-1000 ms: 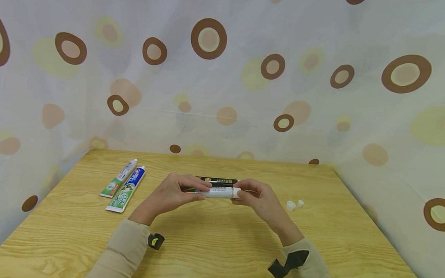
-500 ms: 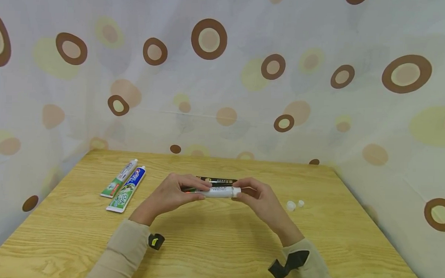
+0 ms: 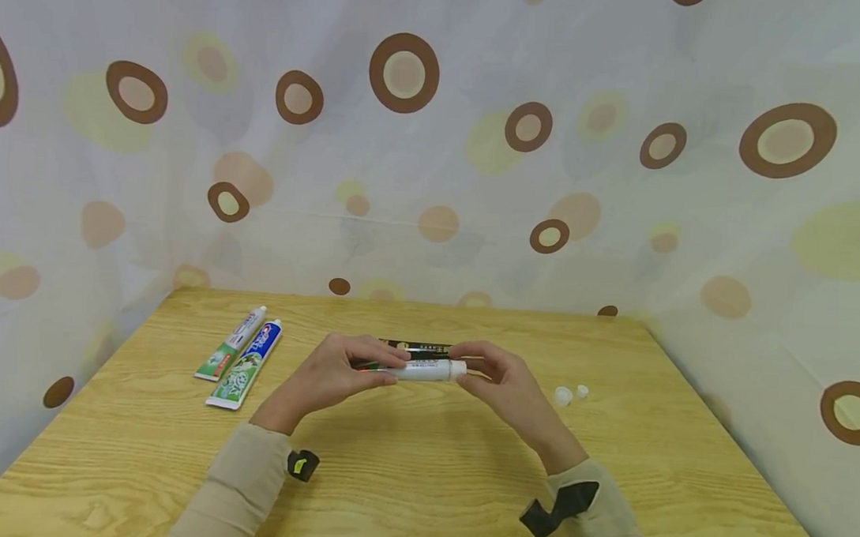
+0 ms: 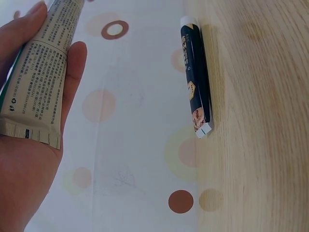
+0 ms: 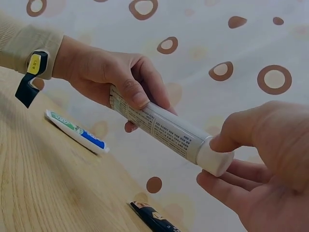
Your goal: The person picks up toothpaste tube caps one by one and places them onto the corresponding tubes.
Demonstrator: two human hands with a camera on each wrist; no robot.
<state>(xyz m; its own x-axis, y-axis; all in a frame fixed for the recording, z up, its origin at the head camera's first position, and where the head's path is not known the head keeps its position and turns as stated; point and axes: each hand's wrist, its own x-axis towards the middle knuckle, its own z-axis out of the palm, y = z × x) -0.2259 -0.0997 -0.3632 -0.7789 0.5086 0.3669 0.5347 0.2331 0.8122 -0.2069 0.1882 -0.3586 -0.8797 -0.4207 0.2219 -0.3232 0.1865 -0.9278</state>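
Observation:
My left hand [image 3: 334, 376] grips the body of a mostly white toothpaste tube [image 3: 422, 370], held level above the table. In the left wrist view, small print covers the face of the tube [image 4: 36, 82] near its flat crimped end. The tube's white cap [image 5: 215, 157] points toward my right hand [image 3: 500, 385]. That hand's thumb [image 5: 236, 133] and fingers pinch the cap from above and below in the right wrist view. Behind the held tube lies a black toothpaste tube [image 4: 195, 72] with a white cap, partly hidden in the head view.
Two more toothpaste tubes lie at the left of the wooden table [image 3: 408, 489]: a green and white one [image 3: 230, 344] and a blue and green one [image 3: 245, 365]. A larger white cap [image 3: 563, 396] and a smaller one [image 3: 582, 391] lie to the right. A patterned curtain surrounds the table.
The right thumb and fingers have shifted slightly on the cap, leaving more of it showing. The left hand and the tube have stayed almost in place.

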